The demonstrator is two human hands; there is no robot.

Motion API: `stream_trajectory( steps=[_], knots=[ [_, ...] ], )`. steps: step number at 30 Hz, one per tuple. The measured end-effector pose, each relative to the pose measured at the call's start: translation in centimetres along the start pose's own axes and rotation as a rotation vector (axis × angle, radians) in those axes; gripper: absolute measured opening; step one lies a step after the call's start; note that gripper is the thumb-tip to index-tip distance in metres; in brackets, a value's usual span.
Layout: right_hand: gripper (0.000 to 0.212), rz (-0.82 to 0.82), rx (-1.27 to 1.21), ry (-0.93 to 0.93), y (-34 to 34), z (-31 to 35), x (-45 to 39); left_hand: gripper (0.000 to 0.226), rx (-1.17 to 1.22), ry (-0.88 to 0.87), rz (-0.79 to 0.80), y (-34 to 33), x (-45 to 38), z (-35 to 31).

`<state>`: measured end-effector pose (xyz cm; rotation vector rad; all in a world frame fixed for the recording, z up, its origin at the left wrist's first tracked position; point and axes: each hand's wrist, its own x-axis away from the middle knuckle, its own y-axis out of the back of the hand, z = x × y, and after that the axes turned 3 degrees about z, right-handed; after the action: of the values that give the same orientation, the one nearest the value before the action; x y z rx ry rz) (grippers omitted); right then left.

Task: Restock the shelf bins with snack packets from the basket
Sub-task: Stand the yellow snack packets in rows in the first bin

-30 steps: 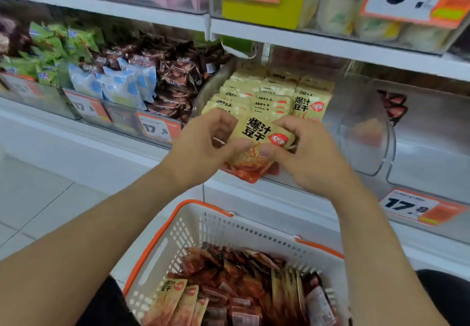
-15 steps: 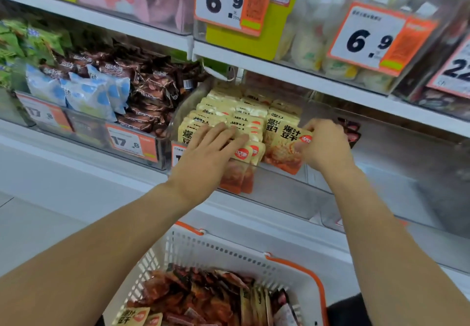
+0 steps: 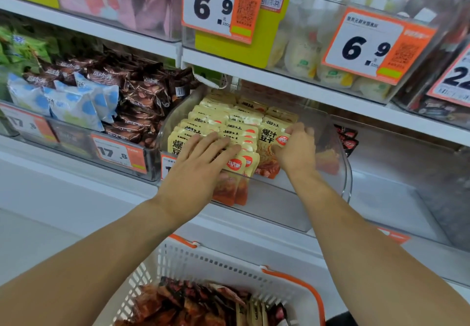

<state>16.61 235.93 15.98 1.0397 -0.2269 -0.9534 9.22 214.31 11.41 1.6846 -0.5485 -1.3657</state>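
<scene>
We are looking down at our two hands reaching into a clear plastic bin (image 3: pixel 346 173) on the middle shelf (image 3: pixel 305 89). The bin is holding rows of yellow snack packets (image 3: pixel 223 117) standing one behind the other.

Our left hand (image 3: pixel 201 165) is lying flat on the front packets (image 3: pixel 241 168), with its fingers straight and close together, pressing on their tops. Our right hand (image 3: pixel 297 150) is pinching one yellow packet (image 3: pixel 269 140) by its top corner, thumb in front and fingers curled behind. That packet is standing at the right end of the front row, inside the bin, touching the packets beside it.

Below our arms, the white basket (image 3: pixel 203 259) with orange handles is sitting near the shelf. It is holding more packets (image 3: pixel 193 305), mostly red and brown ones, with a few yellow ones standing at the right.

To the left, another bin (image 3: pixel 76 137) is holding brown packets (image 3: pixel 137 97) and blue and white packets (image 3: pixel 73 102). An orange price tag (image 3: pixel 119 154) showing 17.8 is sticking on its front. On the shelf above, two big tags (image 3: pixel 218 8) are showing 6.9.
</scene>
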Motion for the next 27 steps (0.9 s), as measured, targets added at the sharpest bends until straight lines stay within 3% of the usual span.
stream_trajectory(
  steps=[6, 9, 13, 15, 18, 21, 25, 27],
  knots=[
    [0.058, -0.014, -0.041, 0.023, 0.2, -0.6, 0.3, 0.045, 0.006, -0.032, -0.005, -0.1, 0.1, 0.2],
    [0.048, -0.102, 0.004, 0.109, 1.1, -0.5, 1.5, 0.049, 0.082, -0.022, -0.031, 0.5, 0.7, 0.4],
    [0.026, -0.287, -0.097, 0.381, 2.6, 0.9, 5.7, 0.033, 0.16, 0.032, -0.224, 2.5, 1.7, -0.5],
    [0.017, -0.317, -0.275, 0.584, 2.2, 1.9, 9.4, 0.024, 0.213, 0.063, -0.207, 2.9, 2.8, -0.9],
    [0.016, -0.154, -0.372, 0.719, -1.5, 1.9, 14.8, 0.016, 0.136, 0.034, 0.037, 1.7, 6.4, -0.5],
    [0.015, 0.205, -0.313, 0.563, -7.6, -0.2, 19.4, 0.017, 0.009, 0.016, 0.413, 0.4, 11.3, 0.1],
    [0.011, 0.555, -0.263, 0.31, -13.3, -2.8, 24.9, 0.032, 0.1, 0.344, 0.976, -0.5, 17.3, 0.3],
    [0.006, 0.681, -0.241, 0.183, -15.0, -4.0, 27.7, 0.038, 0.133, 0.474, 1.109, -1.2, 20.4, -0.1]
  ],
)
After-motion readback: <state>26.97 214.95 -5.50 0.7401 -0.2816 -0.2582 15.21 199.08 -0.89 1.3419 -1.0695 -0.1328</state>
